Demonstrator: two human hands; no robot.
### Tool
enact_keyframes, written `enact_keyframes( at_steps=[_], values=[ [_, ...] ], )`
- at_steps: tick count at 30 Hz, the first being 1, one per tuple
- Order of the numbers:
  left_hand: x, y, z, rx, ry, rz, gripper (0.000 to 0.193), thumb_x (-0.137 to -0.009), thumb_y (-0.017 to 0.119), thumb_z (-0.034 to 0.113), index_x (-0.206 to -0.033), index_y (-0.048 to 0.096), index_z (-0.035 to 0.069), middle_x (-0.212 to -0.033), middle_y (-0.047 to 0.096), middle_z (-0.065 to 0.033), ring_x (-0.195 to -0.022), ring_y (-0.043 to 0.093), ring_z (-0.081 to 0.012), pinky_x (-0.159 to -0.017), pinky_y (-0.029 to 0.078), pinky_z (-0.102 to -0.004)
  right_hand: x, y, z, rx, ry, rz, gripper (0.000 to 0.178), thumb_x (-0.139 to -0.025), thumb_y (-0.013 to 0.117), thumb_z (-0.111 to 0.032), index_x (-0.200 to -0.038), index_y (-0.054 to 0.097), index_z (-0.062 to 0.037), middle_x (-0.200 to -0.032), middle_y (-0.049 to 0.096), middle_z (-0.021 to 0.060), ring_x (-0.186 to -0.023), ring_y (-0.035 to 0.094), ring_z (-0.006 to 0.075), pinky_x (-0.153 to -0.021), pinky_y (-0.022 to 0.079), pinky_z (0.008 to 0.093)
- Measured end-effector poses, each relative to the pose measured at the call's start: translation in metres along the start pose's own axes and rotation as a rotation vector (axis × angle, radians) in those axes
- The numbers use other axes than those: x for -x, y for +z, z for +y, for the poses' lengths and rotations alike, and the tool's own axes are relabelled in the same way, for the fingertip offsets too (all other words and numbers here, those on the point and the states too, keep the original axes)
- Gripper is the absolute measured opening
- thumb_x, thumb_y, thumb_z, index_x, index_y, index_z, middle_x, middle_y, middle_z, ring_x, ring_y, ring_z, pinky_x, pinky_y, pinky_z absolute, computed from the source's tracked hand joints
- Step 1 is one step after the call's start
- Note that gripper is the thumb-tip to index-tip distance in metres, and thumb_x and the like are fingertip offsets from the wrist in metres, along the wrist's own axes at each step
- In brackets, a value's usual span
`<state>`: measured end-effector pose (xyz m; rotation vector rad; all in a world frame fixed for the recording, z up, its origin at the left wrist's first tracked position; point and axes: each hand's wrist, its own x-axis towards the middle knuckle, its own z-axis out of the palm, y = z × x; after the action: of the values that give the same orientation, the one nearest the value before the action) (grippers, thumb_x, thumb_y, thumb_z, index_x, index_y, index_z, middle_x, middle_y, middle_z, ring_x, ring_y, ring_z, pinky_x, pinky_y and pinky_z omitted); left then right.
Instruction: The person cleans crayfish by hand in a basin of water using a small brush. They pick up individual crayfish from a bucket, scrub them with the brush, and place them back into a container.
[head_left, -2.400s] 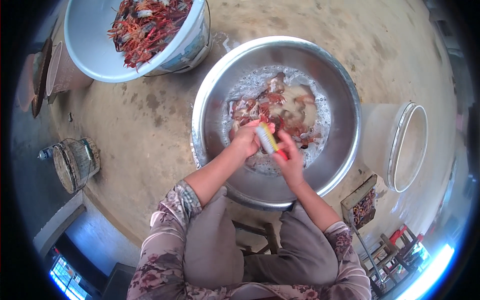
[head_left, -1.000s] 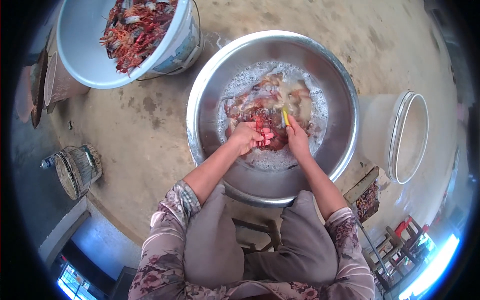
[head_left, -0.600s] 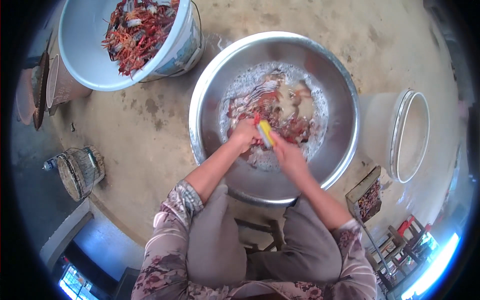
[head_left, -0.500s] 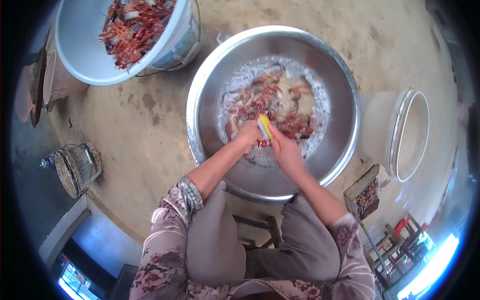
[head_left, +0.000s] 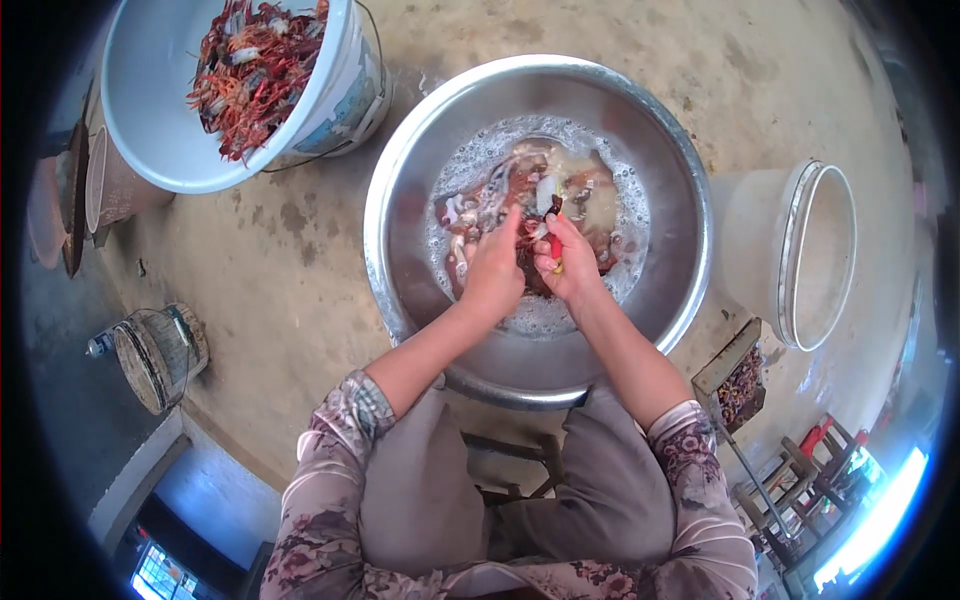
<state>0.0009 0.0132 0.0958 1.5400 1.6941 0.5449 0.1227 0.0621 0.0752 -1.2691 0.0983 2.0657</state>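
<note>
From here I see the right hand [head_left: 576,264] gripping the brush [head_left: 556,246] lengthwise — just beside the left hand [head_left: 496,270] (whose hold I can't tell).

Dark stains [head_left: 302,247] mottle the tan floor [head_left: 300,330].

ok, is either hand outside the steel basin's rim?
No, the left hand and the right hand both show inside the rim of the steel basin, in front of its foamy water.
</note>
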Motion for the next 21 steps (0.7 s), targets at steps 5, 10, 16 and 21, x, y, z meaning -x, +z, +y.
enact_keyframes(
  at_steps=[5,10,16,21],
  values=[
    [-0.008,-0.005,-0.022,1.38,-0.544,-0.415,0.031,-0.078,0.056,0.01,-0.106,0.05,0.0,-0.09,0.057,-0.0046,-0.077,0.054,-0.0126,-0.076,0.041,-0.0239,-0.002,-0.009,-0.002,-0.083,0.059,-0.131,0.009,-0.085,0.05,-0.016,-0.088,0.043,-0.0114,-0.074,0.052,0.0065,-0.05,0.044,0.0084,-0.033,0.031,0.0171],
    [-0.005,-0.007,-0.021,1.143,-0.511,-0.406,0.017,-0.083,0.048,0.007,-0.097,0.055,0.004,-0.081,0.059,-0.0023,-0.073,0.053,-0.0096,-0.065,0.042,-0.0194,-0.008,-0.016,-0.006,0.329,-0.116,-0.082,0.022,-0.087,0.046,-0.017,-0.108,0.044,-0.0104,-0.078,0.055,0.0028,-0.048,0.043,0.0044,-0.034,0.031,0.0171],
    [-0.014,-0.009,-0.023,1.136,-0.717,-0.444,0.024,-0.083,0.043,0.004,-0.106,0.053,0.005,-0.082,0.06,-0.001,-0.064,0.05,-0.0061,-0.054,0.038,-0.0185,-0.013,-0.071,0.001,0.894,-0.429,0.267,0.045,-0.088,0.041,-0.015,-0.131,0.029,-0.0124,-0.071,0.055,0.0028,-0.048,0.042,0.0071,-0.045,0.038,0.0202],
    [-0.006,-0.003,-0.023,1.095,-0.713,-0.282,0.024,-0.083,0.041,0.002,-0.104,0.053,0.005,-0.082,0.06,-0.0021,-0.06,0.049,-0.0058,-0.052,0.037,-0.0166,0.047,-0.045,0.025,1.575,-0.945,-0.067,0.043,-0.085,0.044,-0.014,-0.127,0.038,-0.0193,-0.078,0.058,0.0163,-0.064,0.058,0.0266,-0.058,0.044,0.0387]
  ],
)
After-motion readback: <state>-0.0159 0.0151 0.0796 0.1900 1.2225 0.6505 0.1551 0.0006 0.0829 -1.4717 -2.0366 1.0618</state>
